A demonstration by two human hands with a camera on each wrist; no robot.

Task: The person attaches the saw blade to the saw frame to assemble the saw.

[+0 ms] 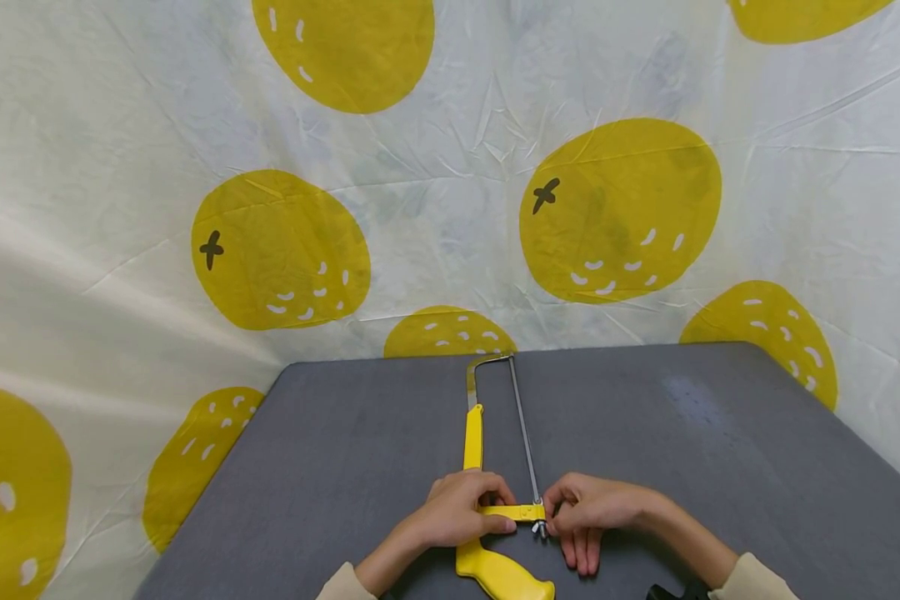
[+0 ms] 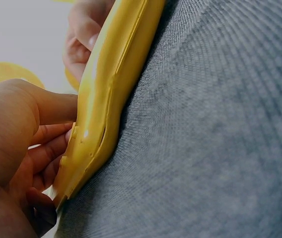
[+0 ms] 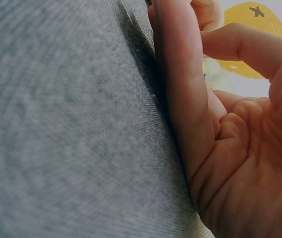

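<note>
A hacksaw (image 1: 473,437) with a yellow frame lies on the grey surface, its thin blade (image 1: 525,433) running along the right side. My left hand (image 1: 457,508) grips the short yellow crossbar at the near end, thumb in front and fingers behind. At that bar's right end sits a small metal wing nut (image 1: 542,528), where my right hand (image 1: 596,507) pinches with thumb and forefinger; its other fingers rest low against the surface. The yellow handle (image 2: 106,74) crosses the left wrist view. In the right wrist view the right palm (image 3: 250,148) hides the pinched part.
The grey padded table (image 1: 360,417) carries the saw, whose far end reaches nearly to the back edge. Behind and at the sides hangs a white sheet (image 1: 442,250) printed with yellow fruit. Something small and black (image 1: 675,592) shows by the right sleeve.
</note>
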